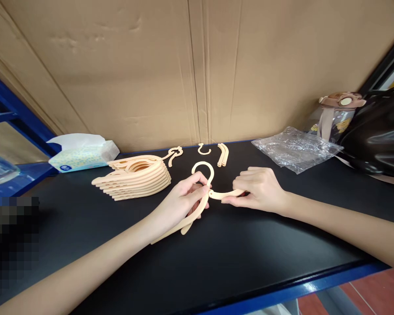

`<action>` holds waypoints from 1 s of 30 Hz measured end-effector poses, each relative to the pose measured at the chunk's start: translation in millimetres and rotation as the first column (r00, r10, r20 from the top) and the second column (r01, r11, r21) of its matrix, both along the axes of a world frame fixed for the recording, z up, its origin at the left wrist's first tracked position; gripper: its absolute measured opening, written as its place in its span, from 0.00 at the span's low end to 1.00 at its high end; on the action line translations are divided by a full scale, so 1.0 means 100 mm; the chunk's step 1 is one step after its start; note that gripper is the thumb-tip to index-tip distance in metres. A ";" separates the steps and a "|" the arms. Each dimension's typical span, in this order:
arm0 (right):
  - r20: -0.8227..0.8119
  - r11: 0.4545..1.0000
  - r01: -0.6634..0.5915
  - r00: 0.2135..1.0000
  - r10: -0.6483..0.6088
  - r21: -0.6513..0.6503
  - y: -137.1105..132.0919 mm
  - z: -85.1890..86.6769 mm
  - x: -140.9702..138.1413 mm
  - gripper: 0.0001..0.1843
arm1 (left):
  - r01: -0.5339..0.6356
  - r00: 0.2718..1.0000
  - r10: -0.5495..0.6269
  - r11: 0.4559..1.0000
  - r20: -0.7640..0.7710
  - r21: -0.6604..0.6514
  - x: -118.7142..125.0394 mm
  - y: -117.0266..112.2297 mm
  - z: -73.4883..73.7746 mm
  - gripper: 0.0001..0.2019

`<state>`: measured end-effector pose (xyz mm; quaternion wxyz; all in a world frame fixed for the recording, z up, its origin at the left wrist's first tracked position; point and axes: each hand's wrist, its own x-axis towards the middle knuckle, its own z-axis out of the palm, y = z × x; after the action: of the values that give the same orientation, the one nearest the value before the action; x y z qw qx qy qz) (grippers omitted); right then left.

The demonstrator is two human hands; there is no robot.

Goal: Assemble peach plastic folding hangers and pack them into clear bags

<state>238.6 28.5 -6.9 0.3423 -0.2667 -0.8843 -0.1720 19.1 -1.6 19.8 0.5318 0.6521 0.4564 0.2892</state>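
A cream folding hanger is held above the black table, its hook curving upward. My left hand is closed around the middle of it, just below the hook. One arm of the hanger slants down to the left beneath my left wrist, and a shorter tip shows beside it. My right hand grips the other arm, which reaches right from a round joint. Behind my left hand lies a stack of cream hangers. Past the hook are a loose hook piece and a few curved arm pieces.
At the back left stands a tissue pack. Linked cream hook pieces lie by the stack. Crumpled clear plastic, a drink bottle and a shiny black bag occupy the right. Cardboard walls off the back.
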 end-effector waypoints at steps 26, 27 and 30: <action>0.046 0.989 -0.099 0.993 0.104 -0.107 0.03 0.09 0.03 0.27 | 0.486 0.528 0.360 0.615 -0.769 0.621 0.03 -0.27 0.06 0.13; 0.054 0.988 -0.103 0.993 0.109 -0.114 0.03 0.09 0.03 0.27 | 0.511 0.516 0.355 0.602 -0.779 0.613 0.03 -0.27 0.05 0.14; 0.059 0.982 -0.103 0.992 0.114 -0.156 0.03 0.12 0.02 0.25 | 0.557 0.504 0.342 0.573 -0.793 0.601 0.03 -0.27 0.02 0.17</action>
<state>240.7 31.6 5.1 0.2996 -0.2375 -0.9192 -0.0939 22.4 -28.6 22.0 -0.1092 0.8992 0.4193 0.0616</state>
